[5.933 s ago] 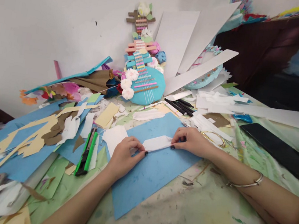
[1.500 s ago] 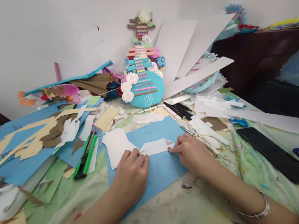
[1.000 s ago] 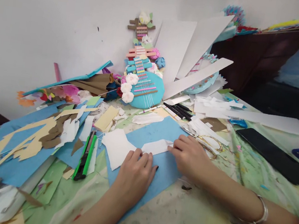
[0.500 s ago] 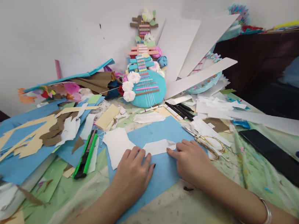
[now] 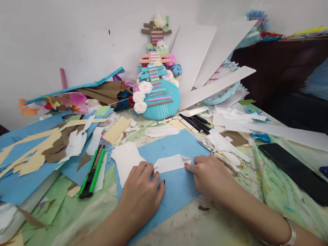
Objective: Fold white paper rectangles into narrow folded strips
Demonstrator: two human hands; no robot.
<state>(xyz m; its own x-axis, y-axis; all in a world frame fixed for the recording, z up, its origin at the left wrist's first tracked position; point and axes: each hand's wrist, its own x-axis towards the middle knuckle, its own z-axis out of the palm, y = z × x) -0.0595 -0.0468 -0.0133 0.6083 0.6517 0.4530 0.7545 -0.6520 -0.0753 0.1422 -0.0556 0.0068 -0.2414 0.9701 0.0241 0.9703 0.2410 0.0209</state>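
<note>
On the table lies a blue sheet (image 5: 173, 185) with a folded strip of white paper (image 5: 170, 163) across it. My left hand (image 5: 143, 191) rests palm down on the sheet, its fingers somewhat spread and bent, fingertips near the strip's left end and the larger white paper piece (image 5: 127, 158). At the strip's right end, my right hand (image 5: 210, 174) lies with its index finger stretched out to the folded tip and its other fingers curled. Neither hand visibly holds anything.
A green cutter (image 5: 92, 174) lies left of the sheet. Gold-handled scissors (image 5: 227, 158), markers (image 5: 196, 123) and a black phone (image 5: 300, 172) are to the right. A turquoise paper guitar (image 5: 164, 98) leans at the wall. Paper scraps (image 5: 39, 144) cover the left side.
The fingers of my left hand have bent and drawn in slightly. My right hand stays at the strip's right end. The whole view has shifted slightly.
</note>
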